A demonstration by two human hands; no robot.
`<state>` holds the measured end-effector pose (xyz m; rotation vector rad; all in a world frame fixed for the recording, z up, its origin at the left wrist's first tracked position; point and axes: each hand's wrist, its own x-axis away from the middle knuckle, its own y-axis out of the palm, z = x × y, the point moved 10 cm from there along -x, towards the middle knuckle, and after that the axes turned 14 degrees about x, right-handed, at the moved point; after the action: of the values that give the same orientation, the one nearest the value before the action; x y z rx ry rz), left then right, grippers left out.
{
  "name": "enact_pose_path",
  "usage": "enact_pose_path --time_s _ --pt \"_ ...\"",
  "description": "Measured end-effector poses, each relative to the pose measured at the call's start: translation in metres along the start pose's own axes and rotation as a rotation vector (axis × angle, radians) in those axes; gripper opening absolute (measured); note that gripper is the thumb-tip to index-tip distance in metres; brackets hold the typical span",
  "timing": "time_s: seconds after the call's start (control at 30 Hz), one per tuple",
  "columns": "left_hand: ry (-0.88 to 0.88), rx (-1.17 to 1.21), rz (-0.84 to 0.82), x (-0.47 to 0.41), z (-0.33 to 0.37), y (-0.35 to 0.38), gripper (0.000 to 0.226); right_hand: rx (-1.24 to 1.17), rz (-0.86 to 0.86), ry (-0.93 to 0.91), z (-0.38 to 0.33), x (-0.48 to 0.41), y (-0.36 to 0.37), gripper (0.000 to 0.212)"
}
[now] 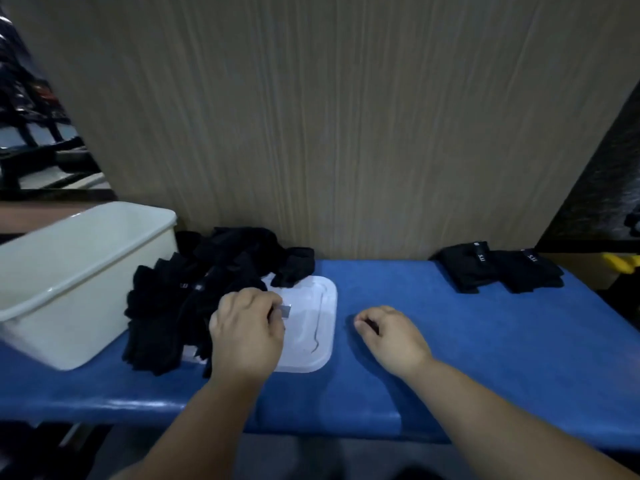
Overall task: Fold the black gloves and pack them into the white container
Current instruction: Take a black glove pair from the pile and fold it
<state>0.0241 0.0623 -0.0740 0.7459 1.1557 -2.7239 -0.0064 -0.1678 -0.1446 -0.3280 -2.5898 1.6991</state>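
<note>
A loose pile of black gloves (207,285) lies on the blue table, partly on a flat white lid (313,327). The white container (79,282) stands at the left, touching the pile; its inside is not visible. Two folded black gloves (498,268) lie at the table's far right. My left hand (246,336) is over the lid at the pile's right edge, fingers curled, pinching a small grey piece (286,311). My right hand (391,336) rests on the bare table to the right of the lid, fingers loosely curled, holding nothing.
A wood-grain panel (346,133) rises directly behind the blue table (467,348). The table's front edge runs just below my wrists. A yellow object (620,263) sits past the table's right end. Dark racks show at the far left.
</note>
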Motion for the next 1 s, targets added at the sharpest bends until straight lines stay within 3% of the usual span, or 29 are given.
enact_pose_path --time_s 0.23,0.47,0.57,1.0 --pt "-0.123 -0.010 -0.088 0.002 -0.055 -0.006 0.024 -0.109 -0.039 -0.110 -0.085 -0.011 0.027 0.014" --pt "-0.088 0.025 -0.136 -0.006 -0.058 0.004 0.025 0.060 -0.141 -0.073 -0.120 -0.026 0.044 0.038" --pt "-0.081 0.037 -0.173 -0.008 -0.058 0.012 0.026 0.089 -0.178 -0.065 -0.124 -0.030 0.049 0.036" --pt "0.026 0.033 -0.260 -0.015 -0.008 0.045 0.033 -0.393 0.008 0.183 -0.034 -0.017 0.004 0.014"
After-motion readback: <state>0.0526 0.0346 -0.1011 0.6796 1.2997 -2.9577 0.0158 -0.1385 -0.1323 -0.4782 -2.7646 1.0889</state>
